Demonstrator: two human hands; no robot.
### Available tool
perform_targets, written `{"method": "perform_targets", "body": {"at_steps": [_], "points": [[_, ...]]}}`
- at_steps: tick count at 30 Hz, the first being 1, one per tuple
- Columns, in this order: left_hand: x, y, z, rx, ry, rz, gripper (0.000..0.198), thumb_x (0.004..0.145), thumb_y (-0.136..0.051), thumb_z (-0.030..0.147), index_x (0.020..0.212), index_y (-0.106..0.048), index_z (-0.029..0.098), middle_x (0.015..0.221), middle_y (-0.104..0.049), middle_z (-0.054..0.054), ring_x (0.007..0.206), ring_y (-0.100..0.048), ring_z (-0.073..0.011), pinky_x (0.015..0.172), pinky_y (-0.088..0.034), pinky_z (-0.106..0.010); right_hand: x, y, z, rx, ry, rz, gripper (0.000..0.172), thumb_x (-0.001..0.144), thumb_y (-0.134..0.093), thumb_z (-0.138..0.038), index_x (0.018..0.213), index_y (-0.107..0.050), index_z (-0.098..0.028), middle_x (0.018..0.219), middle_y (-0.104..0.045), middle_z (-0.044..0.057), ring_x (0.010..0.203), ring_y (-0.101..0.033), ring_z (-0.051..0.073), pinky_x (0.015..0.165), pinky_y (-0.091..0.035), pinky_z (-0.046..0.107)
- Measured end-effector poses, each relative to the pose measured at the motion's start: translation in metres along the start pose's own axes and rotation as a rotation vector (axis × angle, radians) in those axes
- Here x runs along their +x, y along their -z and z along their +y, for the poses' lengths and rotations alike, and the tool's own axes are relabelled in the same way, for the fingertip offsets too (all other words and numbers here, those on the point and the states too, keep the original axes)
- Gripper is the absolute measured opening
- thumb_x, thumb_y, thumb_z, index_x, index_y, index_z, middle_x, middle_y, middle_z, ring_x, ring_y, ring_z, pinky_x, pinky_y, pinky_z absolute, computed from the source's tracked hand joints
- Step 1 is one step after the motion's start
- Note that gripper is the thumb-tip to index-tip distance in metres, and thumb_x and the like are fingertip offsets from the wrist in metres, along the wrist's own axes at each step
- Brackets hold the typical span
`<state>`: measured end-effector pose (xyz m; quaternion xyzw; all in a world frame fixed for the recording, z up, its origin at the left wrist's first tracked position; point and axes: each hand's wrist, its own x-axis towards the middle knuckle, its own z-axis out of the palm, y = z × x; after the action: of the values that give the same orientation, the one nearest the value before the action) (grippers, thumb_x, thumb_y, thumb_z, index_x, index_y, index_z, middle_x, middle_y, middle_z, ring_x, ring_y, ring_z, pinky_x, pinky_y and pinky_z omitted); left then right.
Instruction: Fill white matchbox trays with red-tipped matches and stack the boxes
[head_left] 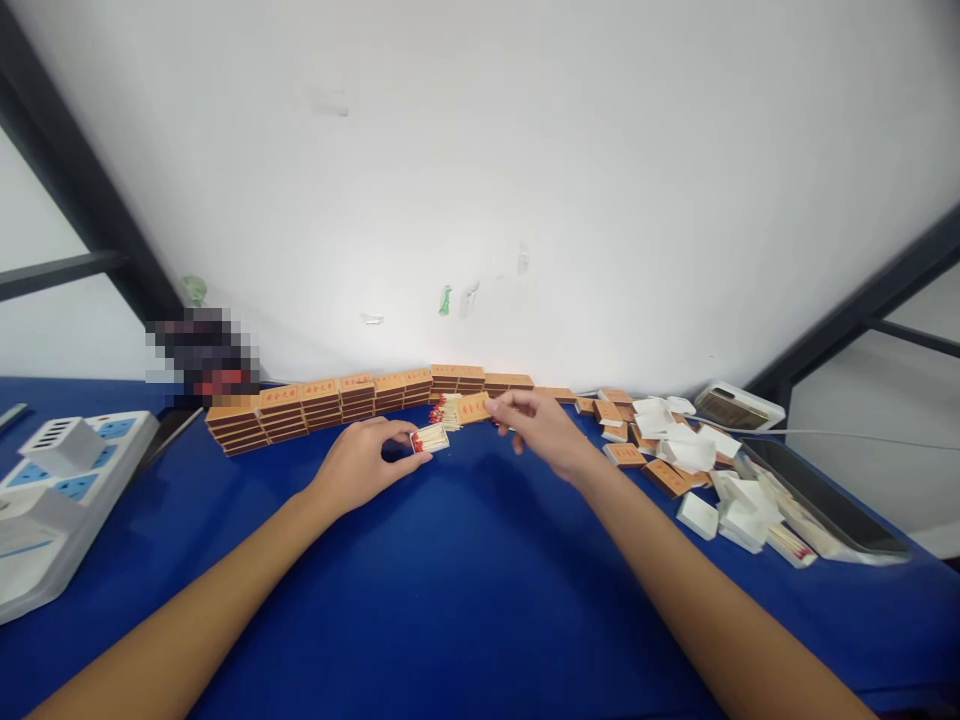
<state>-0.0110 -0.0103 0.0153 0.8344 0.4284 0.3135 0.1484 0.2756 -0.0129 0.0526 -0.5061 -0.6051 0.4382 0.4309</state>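
Note:
My left hand (367, 462) rests on the blue table (465, 580), fingers pinched on a small open matchbox tray (430, 438) filled with red-tipped matches. My right hand (536, 425) hovers just right of it, fingers curled around an orange matchbox sleeve (474, 408). A loose heap of red-tipped matches (444, 411) lies between the hands and the wall. Behind them a row of stacked orange matchboxes (330, 402) runs along the wall.
To the right lies a jumble of orange sleeves and white trays (690, 450), beside a dark flat tray (825, 500) and a white box (739, 405). A white power strip with blue sockets (52, 490) sits at the left edge.

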Motion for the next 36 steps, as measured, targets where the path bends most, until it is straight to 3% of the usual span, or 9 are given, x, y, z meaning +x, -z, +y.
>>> {"method": "perform_targets", "body": {"at_steps": [3, 9, 16, 30, 33, 36], "points": [[-0.002, -0.006, 0.000, 0.006, 0.002, 0.020, 0.036, 0.092, -0.076, 0.055, 0.113, -0.078, 0.027, 0.108, -0.082, -0.004, 0.095, -0.079, -0.0242, 0.091, -0.062, -0.037, -0.020, -0.011, 0.018, 0.034, -0.032, -0.036, 0.055, 0.075, -0.082, -0.072, 0.079, -0.069, -0.019, 0.069, -0.062, 0.000, 0.062, -0.056, 0.014, 0.045, -0.049, 0.023], [-0.005, -0.011, 0.002, 0.016, -0.039, 0.035, 0.036, 0.091, -0.078, 0.055, 0.111, -0.078, 0.025, 0.107, -0.082, -0.004, 0.095, -0.080, -0.0249, 0.090, -0.064, -0.037, -0.021, -0.017, 0.034, 0.016, -0.024, -0.004, 0.052, 0.078, -0.082, -0.070, 0.081, -0.071, -0.020, 0.066, -0.065, 0.000, 0.052, -0.055, 0.012, 0.043, -0.051, 0.024], [-0.002, -0.019, 0.001, 0.014, -0.080, 0.020, 0.039, 0.092, -0.077, 0.056, 0.113, -0.079, 0.023, 0.112, -0.083, -0.004, 0.098, -0.080, -0.0248, 0.093, -0.064, -0.038, -0.024, -0.003, 0.028, -0.074, 0.000, 0.045, 0.057, 0.077, -0.079, -0.076, 0.077, -0.067, -0.020, 0.065, -0.066, 0.001, 0.048, -0.056, 0.012, 0.042, -0.051, 0.025], [-0.001, -0.020, 0.000, 0.015, -0.164, 0.114, 0.037, 0.093, -0.079, 0.053, 0.116, -0.078, 0.024, 0.112, -0.083, -0.003, 0.095, -0.081, -0.0234, 0.090, -0.065, -0.035, -0.026, -0.009, 0.026, -0.073, 0.002, -0.023, 0.052, 0.077, -0.082, -0.071, 0.077, -0.068, -0.020, 0.063, -0.064, 0.001, 0.051, -0.056, 0.013, 0.042, -0.051, 0.025], [-0.002, -0.020, 0.000, -0.004, -0.172, 0.136, 0.039, 0.092, -0.080, 0.053, 0.116, -0.078, 0.023, 0.111, -0.083, -0.004, 0.094, -0.081, -0.0230, 0.089, -0.065, -0.034, -0.027, -0.012, 0.030, -0.029, 0.008, -0.044, 0.052, 0.080, -0.080, -0.070, 0.083, -0.068, -0.020, 0.066, -0.064, 0.001, 0.053, -0.058, 0.013, 0.042, -0.052, 0.024], [-0.002, -0.020, 0.001, -0.011, -0.186, 0.152, 0.040, 0.090, -0.081, 0.054, 0.114, -0.078, 0.022, 0.107, -0.083, -0.004, 0.091, -0.081, -0.0225, 0.088, -0.065, -0.034, -0.028, -0.016, 0.032, 0.048, 0.043, 0.026, 0.054, 0.079, -0.082, -0.068, 0.100, -0.067, -0.021, 0.078, -0.068, 0.001, 0.060, -0.064, 0.016, 0.042, -0.053, 0.025]]}}
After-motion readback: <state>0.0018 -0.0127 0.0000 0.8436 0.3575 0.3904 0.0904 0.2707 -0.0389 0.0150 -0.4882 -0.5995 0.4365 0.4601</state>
